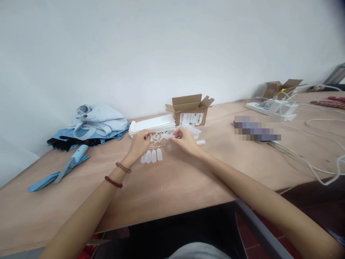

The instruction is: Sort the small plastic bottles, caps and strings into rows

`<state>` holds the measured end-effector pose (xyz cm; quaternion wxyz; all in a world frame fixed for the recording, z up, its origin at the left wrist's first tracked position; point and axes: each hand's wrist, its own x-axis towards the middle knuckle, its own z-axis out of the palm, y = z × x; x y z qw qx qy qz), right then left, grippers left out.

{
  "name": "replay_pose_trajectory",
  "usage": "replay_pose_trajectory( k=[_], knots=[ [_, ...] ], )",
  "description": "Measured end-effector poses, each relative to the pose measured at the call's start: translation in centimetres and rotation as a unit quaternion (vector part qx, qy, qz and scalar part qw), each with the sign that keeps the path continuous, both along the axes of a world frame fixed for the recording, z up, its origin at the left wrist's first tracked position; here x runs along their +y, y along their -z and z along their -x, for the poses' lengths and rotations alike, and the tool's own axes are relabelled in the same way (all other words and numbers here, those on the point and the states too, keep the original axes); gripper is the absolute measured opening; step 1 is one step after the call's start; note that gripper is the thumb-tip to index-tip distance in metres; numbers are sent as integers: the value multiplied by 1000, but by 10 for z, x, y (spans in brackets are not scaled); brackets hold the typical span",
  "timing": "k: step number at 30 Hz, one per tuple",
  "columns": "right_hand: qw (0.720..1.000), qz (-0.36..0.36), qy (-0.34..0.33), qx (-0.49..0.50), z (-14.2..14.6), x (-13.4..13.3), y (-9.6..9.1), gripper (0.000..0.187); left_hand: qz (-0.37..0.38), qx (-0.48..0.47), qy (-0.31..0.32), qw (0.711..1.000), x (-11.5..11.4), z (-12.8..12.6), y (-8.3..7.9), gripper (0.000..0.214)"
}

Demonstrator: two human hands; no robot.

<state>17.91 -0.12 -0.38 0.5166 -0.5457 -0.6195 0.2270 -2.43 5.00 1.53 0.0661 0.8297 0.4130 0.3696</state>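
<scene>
My right hand is closed, its thumb and fingertips pinching a small translucent white tag. To its left, my left hand has thumb and index finger drawn together beside a pile of cream cords. Whatever lies between those fingertips is too small to make out. Just below the hands, several translucent tags with cords at their tops lie side by side on the table. More clear plastic pieces sit behind my right hand, partly hidden by it.
A stack of white sheets and an open cardboard box stand behind. Left are a pale bag and a blue folded umbrella. A blurred-out object, power strip and loose white cables occupy the right of the table.
</scene>
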Motion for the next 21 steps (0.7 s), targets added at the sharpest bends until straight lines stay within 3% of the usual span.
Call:
replay_pose_trajectory(
  k=[6, 13, 21],
  knots=[
    [987, 37, -105, 117, 13, -7, 4, 27, -15, -16, 23, 999, -19, 5, 8, 32],
    [991, 47, -64, 108, 15, -9, 7, 28, -22, -48, 35, 998, -29, 2, 9, 30],
    [992, 51, -85, 75, 18, -19, 1, 24, -30, -69, 53, 996, -38, -2, 9, 26]
  ],
)
